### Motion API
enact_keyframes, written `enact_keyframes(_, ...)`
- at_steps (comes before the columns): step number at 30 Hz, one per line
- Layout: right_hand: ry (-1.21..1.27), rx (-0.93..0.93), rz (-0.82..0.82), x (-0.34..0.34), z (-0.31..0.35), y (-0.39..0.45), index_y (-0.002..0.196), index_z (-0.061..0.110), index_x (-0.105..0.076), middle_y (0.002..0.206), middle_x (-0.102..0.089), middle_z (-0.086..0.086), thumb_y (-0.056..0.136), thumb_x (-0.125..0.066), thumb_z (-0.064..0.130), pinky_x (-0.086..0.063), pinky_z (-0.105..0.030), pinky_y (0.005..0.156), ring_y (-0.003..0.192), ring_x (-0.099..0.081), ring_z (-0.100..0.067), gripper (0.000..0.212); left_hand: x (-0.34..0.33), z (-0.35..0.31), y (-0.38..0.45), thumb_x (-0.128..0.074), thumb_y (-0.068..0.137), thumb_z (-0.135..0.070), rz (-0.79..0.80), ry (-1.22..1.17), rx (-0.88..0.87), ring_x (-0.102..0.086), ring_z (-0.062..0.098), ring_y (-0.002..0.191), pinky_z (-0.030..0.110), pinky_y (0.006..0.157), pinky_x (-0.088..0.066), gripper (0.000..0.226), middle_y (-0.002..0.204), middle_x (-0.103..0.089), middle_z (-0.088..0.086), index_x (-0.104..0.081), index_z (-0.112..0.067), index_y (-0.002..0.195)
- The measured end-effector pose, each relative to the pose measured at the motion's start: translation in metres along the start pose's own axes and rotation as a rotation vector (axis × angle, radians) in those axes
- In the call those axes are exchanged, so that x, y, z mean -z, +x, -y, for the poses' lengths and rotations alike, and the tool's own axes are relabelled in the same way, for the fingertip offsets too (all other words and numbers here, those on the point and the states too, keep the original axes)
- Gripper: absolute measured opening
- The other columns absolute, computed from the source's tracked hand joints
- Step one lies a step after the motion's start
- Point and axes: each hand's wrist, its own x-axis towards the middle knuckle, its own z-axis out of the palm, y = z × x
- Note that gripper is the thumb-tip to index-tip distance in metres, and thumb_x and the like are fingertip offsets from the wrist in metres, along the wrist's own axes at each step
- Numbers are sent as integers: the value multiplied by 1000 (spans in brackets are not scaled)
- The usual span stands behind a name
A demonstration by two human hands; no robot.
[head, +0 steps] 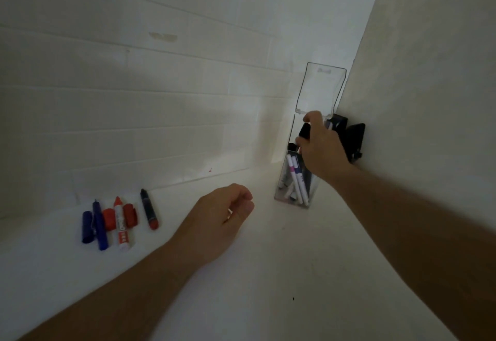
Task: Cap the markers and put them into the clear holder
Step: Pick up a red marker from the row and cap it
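The holder (319,91) is clear, and the markers (295,179) in it are white with purple and pink bands; the right hand (322,147) grips a black marker (305,130). On the white table (268,273) lie a blue cap (87,226), a blue marker (99,225), 2 red caps (130,214) and a white marker (120,225) with a red tip and red print. A black marker with a red end (149,209) lies beside them, the wall (134,72) is white brick pattern, and a black object (351,136) sits behind the holder.

Right hand (320,150) holds a black-capped marker (305,130) over the clear holder (295,195).
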Motion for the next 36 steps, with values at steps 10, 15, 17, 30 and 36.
enact_keyframes(10, -196, 47, 113, -3, 3, 6, 116, 11, -66, 109, -70, -8, 101, -45, 6, -50, -27, 79, 87, -63, -21, 26, 1, 3, 0, -50, 97, -42, 46, 107, -86, -57, -1, 88, 21, 80, -46, 19, 91, -65, -17, -66, -32, 95)
enact_keyframes(15, -43, 414, -217, -19, 48, -36, 117, 9, -68, 117, -64, -11, 92, -56, 2, -33, -25, 101, 112, -53, -30, 29, 28, 14, 1, -56, 93, -40, -140, 298, -139, -57, 8, 79, 22, 77, -40, 20, 82, -67, -14, -71, -28, 85)
enact_keyframes(17, 41, 411, 19, -43, 81, -63, 133, 14, -59, 122, -61, -7, 93, -58, 12, -39, -31, 100, 112, -52, -25, 39, 56, 19, 4, -54, 93, -40, -255, 397, -49, -57, 14, 75, 27, 73, -39, 23, 77, -66, -10, -71, -27, 84)
enact_keyframes(30, 121, 433, 553, -138, 181, -123, 116, 23, -68, 96, -42, -4, 104, -42, 41, -41, -35, 80, 95, -50, -31, 33, 155, 66, -4, -64, 79, -23, 1, 457, 801, -67, 21, 77, 35, 73, -58, 14, 78, -72, 5, -76, -17, 76)
enact_keyframes(36, -13, 377, 493, -111, 144, -118, 104, 19, -62, 100, -53, -9, 99, -50, 38, -39, -32, 74, 91, -57, -29, 23, 155, 52, -4, -77, 80, -33, 191, 458, 787, -72, 19, 68, 27, 57, -52, 17, 61, -73, -2, -79, -27, 64)
